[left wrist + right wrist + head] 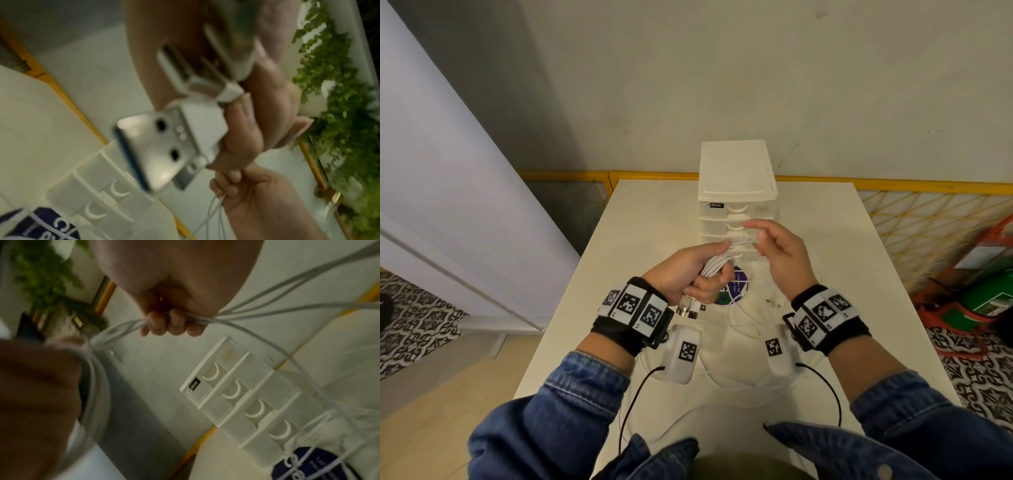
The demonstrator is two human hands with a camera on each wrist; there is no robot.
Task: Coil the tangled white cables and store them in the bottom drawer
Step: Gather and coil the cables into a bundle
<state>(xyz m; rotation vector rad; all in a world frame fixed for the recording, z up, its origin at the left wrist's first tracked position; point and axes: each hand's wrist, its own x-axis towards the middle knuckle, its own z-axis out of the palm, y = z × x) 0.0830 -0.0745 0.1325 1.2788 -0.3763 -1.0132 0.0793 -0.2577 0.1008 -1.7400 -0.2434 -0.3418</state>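
Both hands are raised above the middle of a white table (640,212), in front of a small white plastic drawer unit (736,178) that stands at the table's far edge against the wall. The left hand (685,274) is curled round a bunch of thin, smooth white cables (717,262), gathered into several parallel strands; flat metal plug ends (164,146) with white housings stick out below its fingers, blurred in the left wrist view. The right hand (779,250) sits just beside it, its fingertips (164,324) bent and pinching the same strands where they leave the left fist, while the thumb and forefinger point towards the drawers. Loose cable (743,329) trails down from the hands and lies in wide slack loops on the table between the wrists, crossing a round dark blue sticker (734,289) near the foot of the drawer unit. The unit has four shallow translucent drawers, each with a white crescent handle (279,430), all closed; the bottom drawer sits at table level. The tabletop is matt and smooth, with bare room to either side of the hands. A yellow rail (893,185) runs behind the table, and a lattice panel (928,222) stands beyond its right edge.
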